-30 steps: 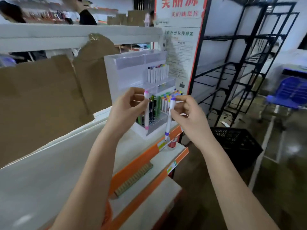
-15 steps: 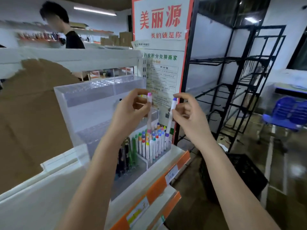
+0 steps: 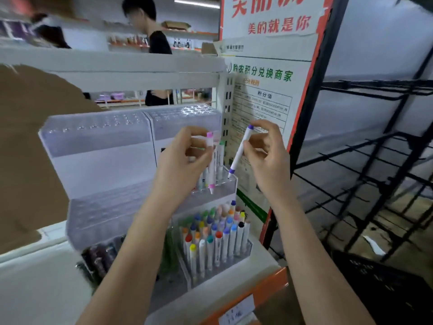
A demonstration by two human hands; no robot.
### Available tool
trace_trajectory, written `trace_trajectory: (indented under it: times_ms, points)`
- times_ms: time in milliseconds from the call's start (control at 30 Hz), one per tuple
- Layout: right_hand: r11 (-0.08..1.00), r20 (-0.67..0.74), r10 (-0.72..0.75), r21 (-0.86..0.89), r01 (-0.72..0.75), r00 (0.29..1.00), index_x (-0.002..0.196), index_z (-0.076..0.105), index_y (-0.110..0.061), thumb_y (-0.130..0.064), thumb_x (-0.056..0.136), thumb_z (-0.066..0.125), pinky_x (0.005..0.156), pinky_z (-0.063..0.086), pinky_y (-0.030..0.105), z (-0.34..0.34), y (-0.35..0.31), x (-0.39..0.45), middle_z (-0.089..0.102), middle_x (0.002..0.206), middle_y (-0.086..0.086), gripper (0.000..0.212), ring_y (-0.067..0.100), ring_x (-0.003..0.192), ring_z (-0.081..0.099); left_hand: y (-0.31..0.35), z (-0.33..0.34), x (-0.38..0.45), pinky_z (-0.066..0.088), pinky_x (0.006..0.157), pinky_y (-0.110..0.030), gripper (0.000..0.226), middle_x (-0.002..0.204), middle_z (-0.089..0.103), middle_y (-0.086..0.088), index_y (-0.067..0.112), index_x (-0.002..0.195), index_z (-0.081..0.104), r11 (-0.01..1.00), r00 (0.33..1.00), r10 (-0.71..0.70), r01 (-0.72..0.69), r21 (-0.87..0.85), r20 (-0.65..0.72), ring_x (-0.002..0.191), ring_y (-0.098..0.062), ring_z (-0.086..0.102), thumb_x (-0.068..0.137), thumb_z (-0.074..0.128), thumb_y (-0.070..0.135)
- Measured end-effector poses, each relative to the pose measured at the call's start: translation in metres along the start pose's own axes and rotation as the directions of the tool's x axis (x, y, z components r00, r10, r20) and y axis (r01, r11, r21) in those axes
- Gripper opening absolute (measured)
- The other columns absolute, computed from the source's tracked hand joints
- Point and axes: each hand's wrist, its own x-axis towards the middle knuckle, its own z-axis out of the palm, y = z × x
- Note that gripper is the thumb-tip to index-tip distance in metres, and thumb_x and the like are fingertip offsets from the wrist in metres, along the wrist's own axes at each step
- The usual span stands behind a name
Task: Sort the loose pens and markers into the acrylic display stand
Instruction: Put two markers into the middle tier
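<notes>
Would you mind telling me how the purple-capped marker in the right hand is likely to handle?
The purple-capped marker looks rigid and light: the right hand pinches it with fingertips alone. Its round, smooth barrel would probably roll if laid flat.

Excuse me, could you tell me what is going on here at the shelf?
A person is filling the acrylic stand with markers. The left hand holds a pink-capped marker upright over the middle tier, where a few markers already stand. The right hand pinches a purple-capped marker, tilted, its tip near that tier's right end. The bottom tier is nearly full.
</notes>
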Motion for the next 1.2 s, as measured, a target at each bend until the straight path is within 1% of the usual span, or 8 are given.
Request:
trace_trajectory:
  times_ms: [167,400,567,667,767,967,1067,1200]
  points:
    - [0.995,0.133,-0.023,0.096,0.010,0.991,0.108,0.049,-0.038,-0.010,0.091,0.056,0.078,0.048,0.014,0.007,0.036,0.024,0.060,0.088,-0.015,0.033,-0.002,0.086,0.061,-0.002,0.020,0.011,0.055,0.078,-0.044,0.022,0.080,0.062,0.011,0.030,0.102,0.055,0.996,0.991,-0.043,0.052,0.066,-0.125,0.081,-0.014,0.063,0.088,0.059,0.014]
    - [0.986,0.235,-0.079,0.162,0.041,0.969,0.109,0.053,-0.034,-0.007,0.088,0.059,0.077,0.050,0.016,0.016,0.065,0.036,0.061,0.087,-0.015,0.034,0.000,0.083,0.061,-0.001,0.036,0.014,0.054,0.079,-0.048,0.024,0.075,0.062,0.018,0.037,0.095,0.055,0.988,0.960,-0.038,0.078,0.134,-0.278,0.076,-0.008,0.061,0.087,0.060,0.015]
    - [0.985,0.271,-0.097,0.165,0.053,0.958,0.106,0.058,-0.033,-0.012,0.090,0.058,0.077,0.049,0.016,0.019,0.077,0.029,0.059,0.091,-0.020,0.026,-0.001,0.087,0.059,0.000,0.044,0.008,0.054,0.077,-0.048,0.023,0.075,0.061,0.017,0.034,0.099,0.057,0.986,0.936,-0.023,0.079,0.146,-0.352,0.074,-0.005,0.061,0.088,0.060,0.013]
    - [0.985,0.268,-0.136,0.141,0.101,0.954,0.108,0.063,-0.018,-0.013,0.091,0.058,0.077,0.050,0.019,0.019,0.079,0.033,0.059,0.097,-0.012,0.019,0.002,0.087,0.059,-0.001,0.047,0.007,0.054,0.077,-0.050,0.024,0.078,0.063,0.015,0.034,0.098,0.057,0.984,0.928,-0.026,0.088,0.152,-0.373,0.076,-0.008,0.061,0.088,0.060,0.013]
    - [0.982,0.268,-0.185,0.088,0.167,0.946,0.106,0.065,-0.013,-0.013,0.091,0.059,0.075,0.051,0.023,0.019,0.079,0.039,0.063,0.100,-0.003,0.017,0.008,0.086,0.059,-0.001,0.050,0.006,0.054,0.078,-0.049,0.024,0.084,0.066,0.007,0.034,0.099,0.056,0.982,0.920,-0.031,0.102,0.161,-0.390,0.079,-0.010,0.063,0.088,0.060,0.013]
    - [0.964,0.271,-0.261,0.019,0.266,0.927,0.098,0.066,-0.009,-0.013,0.090,0.060,0.066,0.044,0.011,0.015,0.075,0.045,0.056,0.092,-0.011,0.011,0.003,0.078,0.055,0.002,0.055,0.007,0.056,0.081,-0.042,0.020,0.090,0.067,0.003,0.028,0.103,0.057,0.984,0.908,-0.049,0.115,0.135,-0.417,0.082,-0.009,0.065,0.088,0.060,0.015]
    - [0.949,0.302,-0.298,-0.009,0.316,0.906,0.091,0.065,-0.007,-0.011,0.089,0.061,0.061,0.040,0.010,0.016,0.074,0.050,0.058,0.087,-0.007,0.007,0.004,0.072,0.052,0.006,0.056,0.010,0.056,0.080,-0.040,0.021,0.091,0.067,0.001,0.030,0.102,0.058,0.987,0.912,-0.035,0.095,0.129,-0.408,0.081,-0.010,0.065,0.088,0.061,0.015]
    - [0.927,0.371,-0.317,-0.072,0.367,0.873,0.087,0.065,-0.006,-0.013,0.088,0.062,0.067,0.039,0.005,0.020,0.075,0.049,0.060,0.087,-0.001,0.007,0.004,0.072,0.049,0.008,0.055,0.012,0.056,0.081,-0.042,0.023,0.093,0.067,0.000,0.035,0.099,0.057,0.988,0.916,-0.014,0.074,0.134,-0.400,0.083,-0.011,0.064,0.088,0.061,0.015]
